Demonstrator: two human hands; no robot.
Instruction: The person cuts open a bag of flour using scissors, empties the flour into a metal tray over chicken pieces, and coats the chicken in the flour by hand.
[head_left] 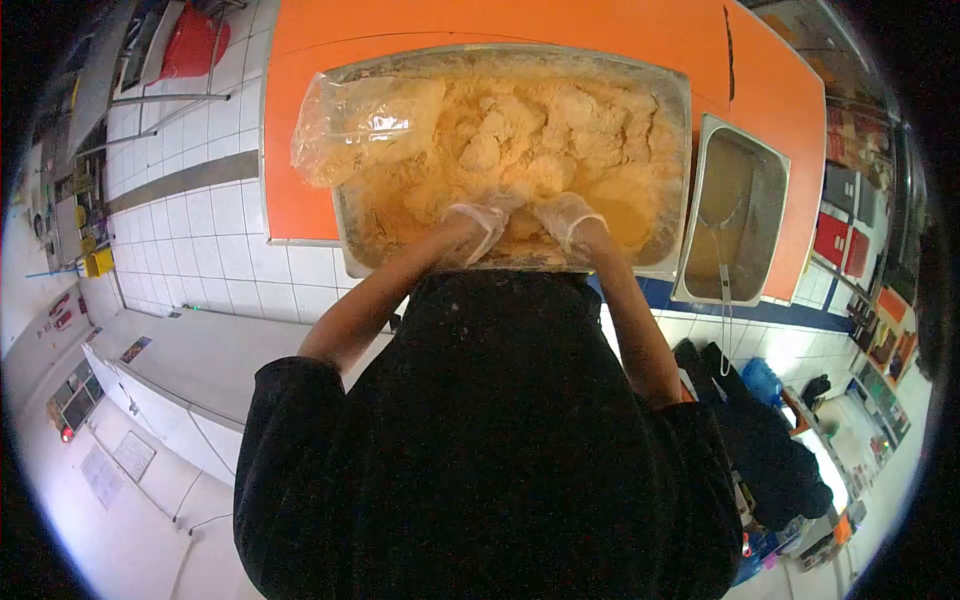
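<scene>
A large metal tub (683,150) holds a mass of pale orange-yellow breading flour (590,115), heaped in clumps along the far side. Both of my hands wear clear plastic gloves and are down in this flour near the tub's front wall. My left hand (490,213) is left of the middle, and my right hand (567,214) is close beside it. Flour coats the gloves, and the fingers are too buried and blurred to make out what is in them. A clear plastic bag (375,120) lies over the tub's left rim, partly on the flour.
The tub stands on an orange table (400,25). To its right, a smaller metal pan (775,200) holds murky liquid and a long-handled wire strainer (726,270), whose handle sticks out over the front. A white chest freezer (190,370) stands behind me at left.
</scene>
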